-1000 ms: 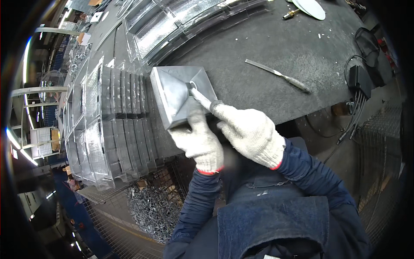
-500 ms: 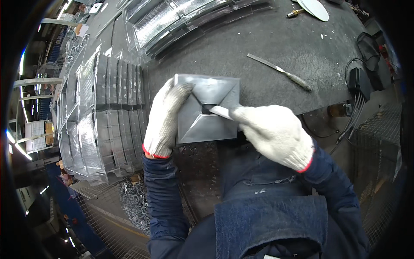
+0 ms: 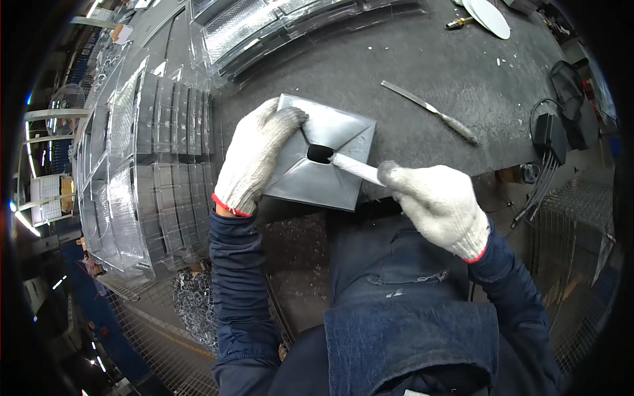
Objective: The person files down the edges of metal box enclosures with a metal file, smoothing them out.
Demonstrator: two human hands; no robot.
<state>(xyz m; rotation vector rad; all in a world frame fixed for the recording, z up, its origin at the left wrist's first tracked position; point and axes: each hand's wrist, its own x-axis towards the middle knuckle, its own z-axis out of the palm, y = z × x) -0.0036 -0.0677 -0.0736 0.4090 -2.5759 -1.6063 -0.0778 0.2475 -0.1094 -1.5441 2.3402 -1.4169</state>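
Observation:
A square grey metal piece, creased along its diagonals like a shallow pyramid, has a dark opening in its middle. Gripping its upper left edge, my gloved left hand has the thumb and fingers closed on it, partly hidden behind. My gloved right hand is closed round a flat, pale file-like tool. The tool's tip rests at the right rim of the opening; its handle end is hidden inside the glove.
On the dark workbench lies a flat file with a handle. Clear plastic trays are stacked at the left, more trays at the back. White discs sit far right. A black box with cables hangs at the right edge.
The metal piece has turned clockwise and tilted. My right hand has moved right and slightly down, drawing the tool from across the opening to its right rim.

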